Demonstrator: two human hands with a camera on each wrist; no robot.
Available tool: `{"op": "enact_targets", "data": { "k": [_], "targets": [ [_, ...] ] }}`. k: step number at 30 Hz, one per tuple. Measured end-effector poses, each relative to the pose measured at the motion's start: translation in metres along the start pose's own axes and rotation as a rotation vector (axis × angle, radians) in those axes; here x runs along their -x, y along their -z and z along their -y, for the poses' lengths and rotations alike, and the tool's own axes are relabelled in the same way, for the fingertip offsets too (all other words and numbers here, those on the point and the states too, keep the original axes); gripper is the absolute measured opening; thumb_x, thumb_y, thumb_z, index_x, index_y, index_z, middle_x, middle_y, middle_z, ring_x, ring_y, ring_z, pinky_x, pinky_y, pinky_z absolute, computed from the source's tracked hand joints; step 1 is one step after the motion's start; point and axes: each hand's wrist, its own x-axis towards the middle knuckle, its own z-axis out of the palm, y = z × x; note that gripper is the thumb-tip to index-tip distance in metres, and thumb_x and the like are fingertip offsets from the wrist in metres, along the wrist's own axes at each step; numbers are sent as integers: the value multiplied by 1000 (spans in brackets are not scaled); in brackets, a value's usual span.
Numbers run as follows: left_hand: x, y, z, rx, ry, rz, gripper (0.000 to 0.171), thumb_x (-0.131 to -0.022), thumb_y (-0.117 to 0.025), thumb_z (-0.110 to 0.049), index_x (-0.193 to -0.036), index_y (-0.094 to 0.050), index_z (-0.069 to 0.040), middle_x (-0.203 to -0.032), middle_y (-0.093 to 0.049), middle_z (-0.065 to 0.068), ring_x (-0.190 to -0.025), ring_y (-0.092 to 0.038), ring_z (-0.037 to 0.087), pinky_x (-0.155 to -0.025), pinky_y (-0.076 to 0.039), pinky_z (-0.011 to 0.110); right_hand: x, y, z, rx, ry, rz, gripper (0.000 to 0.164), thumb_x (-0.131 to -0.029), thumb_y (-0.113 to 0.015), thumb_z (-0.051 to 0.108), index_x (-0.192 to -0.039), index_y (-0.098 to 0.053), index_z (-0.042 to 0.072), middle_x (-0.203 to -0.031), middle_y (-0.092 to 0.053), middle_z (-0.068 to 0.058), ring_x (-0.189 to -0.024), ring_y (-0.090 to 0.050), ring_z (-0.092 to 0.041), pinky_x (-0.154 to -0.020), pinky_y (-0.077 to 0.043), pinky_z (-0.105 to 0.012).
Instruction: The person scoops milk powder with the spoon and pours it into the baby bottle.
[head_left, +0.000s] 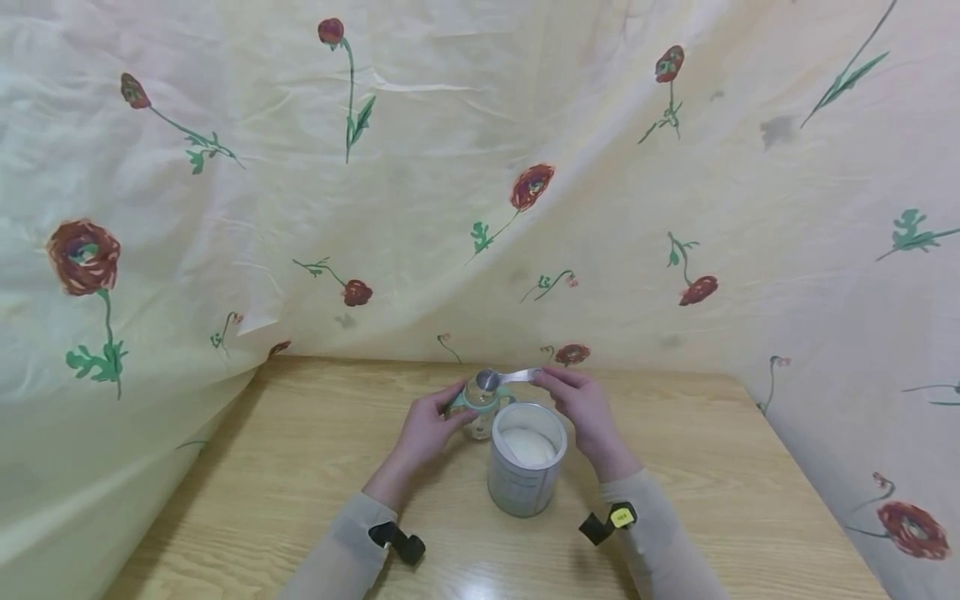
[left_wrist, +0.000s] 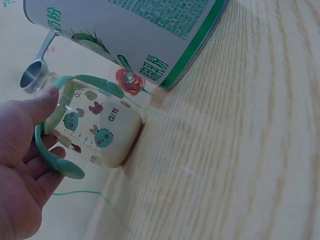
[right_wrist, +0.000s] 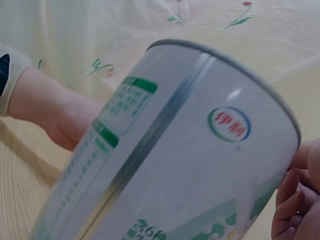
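My left hand (head_left: 429,427) grips a clear baby bottle (left_wrist: 107,117) with green side handles and cartoon prints, its thumb near the neck. The bottle stands on the table, with pale contents low inside. Between thumb and fingers, my right hand (head_left: 588,410) pinches the handle end of a metal measuring spoon (head_left: 517,377). The spoon's bowl is at the bottle's mouth; whether powder is in it I cannot tell. A milk powder can (head_left: 521,486) stands lidless between my forearms, nearer than the bottle, with white powder (head_left: 528,447) inside. In the right wrist view the can hides the bottle and spoon.
The wooden table (head_left: 300,483) ends at the back against a hanging cream cloth (head_left: 420,208) printed with red flowers. More cloth drapes along the left and right sides. A wrist camera sits on each sleeve.
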Motion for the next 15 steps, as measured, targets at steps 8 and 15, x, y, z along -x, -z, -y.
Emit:
{"op": "enact_targets", "data": {
  "k": [8,15],
  "targets": [
    [1,0,0,-8,-21,-6,64,-97,-82,-25,-154,-57,-12,-159,-52,13,-146,-51,32,-122,-39,49,2,5,8,-175,-70,-35,33,-103,-75,27,-131,-74,10,-103,-77,10,-92,-48,-10,-85,-47,-23],
    [3,2,-7,-37,-50,-75,62,-101,-78,-25,-157,-55,-11,-161,-51,8,-150,-45,32,-125,-34,53,9,11,17,-294,-43,-19,15,-104,-73,22,-116,-81,17,-96,-77,7,-69,-42,-6,-60,-34,-16]
  ]
}}
